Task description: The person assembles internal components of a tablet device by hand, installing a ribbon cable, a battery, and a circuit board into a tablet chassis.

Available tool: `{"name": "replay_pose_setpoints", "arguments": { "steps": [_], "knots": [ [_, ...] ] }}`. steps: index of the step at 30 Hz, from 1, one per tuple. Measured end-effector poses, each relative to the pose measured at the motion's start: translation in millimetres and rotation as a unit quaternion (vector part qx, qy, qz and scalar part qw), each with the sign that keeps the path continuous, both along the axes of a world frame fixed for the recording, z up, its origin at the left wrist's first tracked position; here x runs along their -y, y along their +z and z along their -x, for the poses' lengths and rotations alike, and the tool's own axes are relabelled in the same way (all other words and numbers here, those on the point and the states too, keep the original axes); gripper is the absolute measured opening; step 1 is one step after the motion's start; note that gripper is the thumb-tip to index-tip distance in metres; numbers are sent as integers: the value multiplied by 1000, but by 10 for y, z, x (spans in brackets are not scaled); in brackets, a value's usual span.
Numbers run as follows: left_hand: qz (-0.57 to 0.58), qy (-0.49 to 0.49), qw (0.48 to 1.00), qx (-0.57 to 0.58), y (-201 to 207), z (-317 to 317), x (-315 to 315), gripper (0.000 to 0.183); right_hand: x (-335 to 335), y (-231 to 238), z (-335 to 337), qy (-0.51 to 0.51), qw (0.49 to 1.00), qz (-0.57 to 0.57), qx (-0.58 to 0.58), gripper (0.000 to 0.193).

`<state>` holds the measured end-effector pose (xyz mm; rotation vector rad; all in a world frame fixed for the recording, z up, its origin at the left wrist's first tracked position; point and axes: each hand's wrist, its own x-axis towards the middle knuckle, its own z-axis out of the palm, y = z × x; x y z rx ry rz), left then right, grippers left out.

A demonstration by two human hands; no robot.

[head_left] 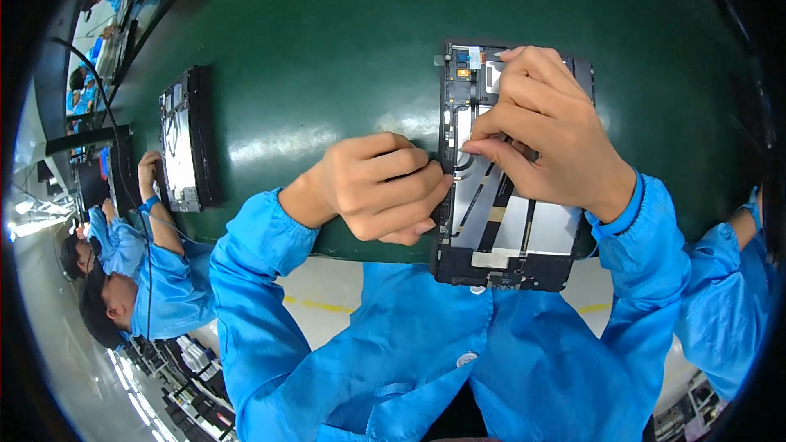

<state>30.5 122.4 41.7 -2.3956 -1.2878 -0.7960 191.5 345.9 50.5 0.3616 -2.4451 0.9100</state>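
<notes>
An opened tablet point(540, 229) lies on the green bench in front of me, right of centre, its near end at the bench's front edge. Silvery battery panels, dark ribbon cables and a small orange part show inside it. My right hand point(553, 127) is over its upper half, thumb and forefinger pinched close to a short, curved black cable point(465, 165). Whatever is in that pinch is too small to make out. Against the tablet's left edge, my left hand point(381, 188) is closed with curled fingers. Its palm is hidden, so anything inside cannot be seen.
Farther left on the green bench point(319, 74) lies a stack of similar opened tablets point(182, 143), with a co-worker's hand point(149, 170) beside it. Other people in blue smocks sit to the left. A blue sleeve point(725, 295) shows at right.
</notes>
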Motion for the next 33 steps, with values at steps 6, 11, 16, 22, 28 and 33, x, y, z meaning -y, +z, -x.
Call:
{"name": "replay_pose_setpoints", "arguments": {
  "steps": [6,11,16,22,28,33],
  "knots": [
    [7,1,1000,17,35,43,-48,27,-31,-11,47,2,1000,-14,-24,23],
    [19,15,1000,4,35,35,-28,38,-24,-2,52,10,1000,-10,-27,22],
    [25,18,999,23,37,31,-12,27,-14,-8,49,20,999,-12,-29,22],
    [31,10,999,-7,86,31,-24,30,-22,-5,28,16,999,-10,-26,23],
    [7,-16,1000,-13,13,41,-89,32,-83,71,24,46,999,-17,-5,19],
    [-34,-58,998,-2,-83,164,-124,33,-65,56,91,52,997,-15,48,23]
  ]
}}
